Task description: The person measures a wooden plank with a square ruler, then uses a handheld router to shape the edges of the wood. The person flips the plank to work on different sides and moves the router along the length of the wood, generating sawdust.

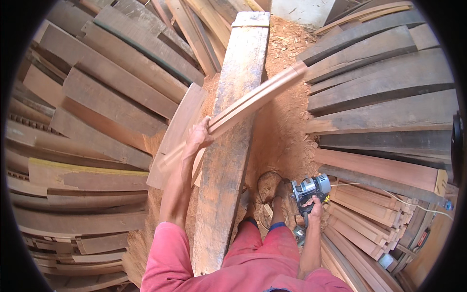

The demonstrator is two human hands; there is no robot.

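Observation:
My left hand is closed round a long, pale wooden strip with grooves running along its face. The strip slants across a thick, worn plank, its far end slightly blurred and reaching past the plank's right side. Off to the right, my right hand grips a blue-grey and black handheld router by its handle. The router is held on its side, apart from the strip. A wide, flat board lies left of the plank, partly behind my left forearm.
Stacked dark boards crowd the left side, and more timber lines the right. Bundles of thin strips lie beside my right arm. A pale cord runs there. Sawdust covers the floor, where a dark cable loops near my feet.

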